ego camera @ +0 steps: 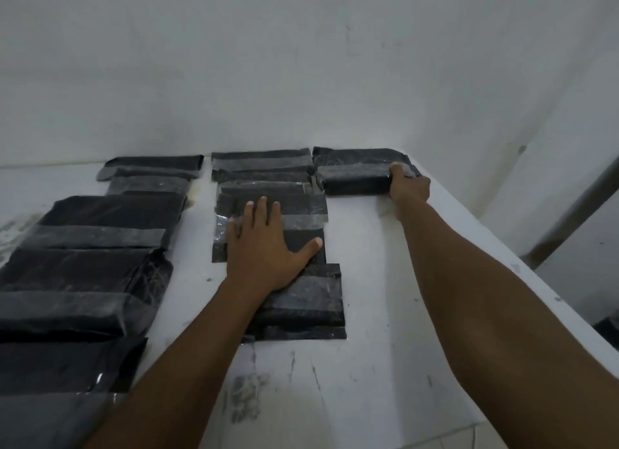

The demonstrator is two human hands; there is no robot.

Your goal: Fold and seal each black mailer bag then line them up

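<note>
Folded black mailer bags lie in three columns on a white table [385, 281]. The left column [87, 274] holds several overlapping bags, running from the wall to the near edge. Several more make up the middle column [301, 301], and my left hand [268, 247] rests flat on them with fingers spread. At the far right, by the wall, lies a folded bag [355, 180] with another behind it. My right hand [408, 184] grips that bag's right end.
A white wall rises right behind the bags. The table's right edge [522, 257] runs diagonally, with a drop and a grey post [576, 210] beyond it. Scuffed bare tabletop lies in front of the right column.
</note>
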